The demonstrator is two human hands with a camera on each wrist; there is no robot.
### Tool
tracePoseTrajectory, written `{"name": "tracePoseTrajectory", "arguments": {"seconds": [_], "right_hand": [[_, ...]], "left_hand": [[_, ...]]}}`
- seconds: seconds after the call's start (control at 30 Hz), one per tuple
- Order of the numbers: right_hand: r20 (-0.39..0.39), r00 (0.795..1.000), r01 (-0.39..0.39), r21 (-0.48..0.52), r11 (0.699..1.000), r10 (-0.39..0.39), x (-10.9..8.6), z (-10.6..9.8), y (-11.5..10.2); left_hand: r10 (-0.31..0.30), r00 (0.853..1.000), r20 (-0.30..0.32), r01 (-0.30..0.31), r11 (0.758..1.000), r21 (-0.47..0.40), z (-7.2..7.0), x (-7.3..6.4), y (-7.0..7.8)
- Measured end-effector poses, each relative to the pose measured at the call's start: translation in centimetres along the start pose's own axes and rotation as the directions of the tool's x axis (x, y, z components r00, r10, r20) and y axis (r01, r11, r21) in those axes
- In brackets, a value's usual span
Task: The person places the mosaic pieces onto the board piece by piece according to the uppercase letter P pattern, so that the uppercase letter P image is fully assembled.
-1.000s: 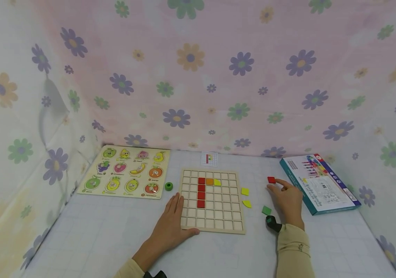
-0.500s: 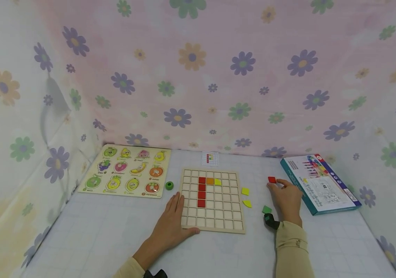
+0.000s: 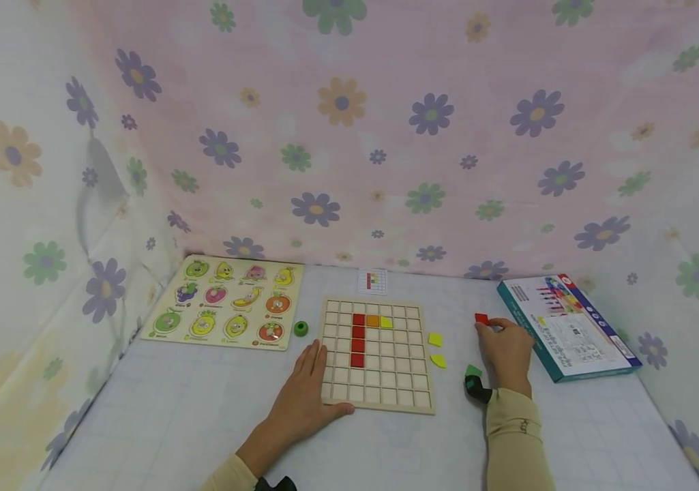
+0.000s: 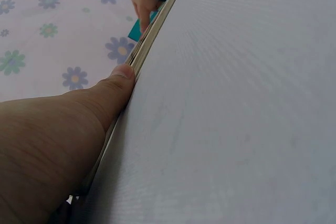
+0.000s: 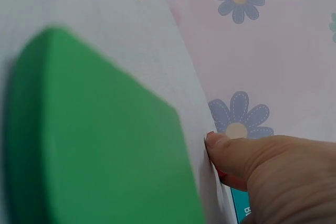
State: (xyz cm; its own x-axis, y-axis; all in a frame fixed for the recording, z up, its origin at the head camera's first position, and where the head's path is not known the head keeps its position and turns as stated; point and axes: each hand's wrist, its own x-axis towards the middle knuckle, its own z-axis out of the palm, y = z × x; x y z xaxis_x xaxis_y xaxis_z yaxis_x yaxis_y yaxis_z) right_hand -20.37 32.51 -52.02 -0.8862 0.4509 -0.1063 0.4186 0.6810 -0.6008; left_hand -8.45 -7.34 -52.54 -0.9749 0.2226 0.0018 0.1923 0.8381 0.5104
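A wooden grid board (image 3: 404, 395) lies mid-table. Set in it are a column of several red tiles (image 3: 358, 346), an orange tile (image 3: 373, 320) and a yellow piece (image 3: 387, 322). My left hand (image 3: 300, 399) rests against the board's lower left corner, fingers straight along the side and thumb (image 4: 123, 72) at the near edge. To the right of the board, my right hand (image 3: 507, 354) pinches a loose red tile (image 3: 481, 318) at the tabletop, its fingers partly covering it. Below that hand lies a green piece (image 3: 473, 370), large in the right wrist view.
Two yellow pieces (image 3: 436, 339) lie just right of the board. A small pattern card (image 3: 373, 281) sits behind it. The fruit puzzle board (image 3: 220, 303) and a green ring-like piece (image 3: 301, 329) are at left; a boxed set (image 3: 569, 327) lies at right.
My right hand has drawn in slightly and its fingers have closed on the red tile, covering more of it. The left hand and board stay put; the head view shifts a little.
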Motion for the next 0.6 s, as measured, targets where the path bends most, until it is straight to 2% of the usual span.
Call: {"name": "tracePoseTrajectory", "arguments": {"seconds": [0.37,0.6], "right_hand": [[0.019,0.999,-0.034,-0.006,0.999,0.035,-0.26,0.2,-0.57],[-0.004,1.0,-0.028,-0.04,0.999,0.028,-0.13,0.47,-0.88]], "left_hand": [[0.005,1.0,0.001,-0.005,1.0,0.014,0.22,0.0,-0.11],[0.004,1.0,-0.006,-0.004,1.0,0.003,0.25,-0.09,-0.13]]}}
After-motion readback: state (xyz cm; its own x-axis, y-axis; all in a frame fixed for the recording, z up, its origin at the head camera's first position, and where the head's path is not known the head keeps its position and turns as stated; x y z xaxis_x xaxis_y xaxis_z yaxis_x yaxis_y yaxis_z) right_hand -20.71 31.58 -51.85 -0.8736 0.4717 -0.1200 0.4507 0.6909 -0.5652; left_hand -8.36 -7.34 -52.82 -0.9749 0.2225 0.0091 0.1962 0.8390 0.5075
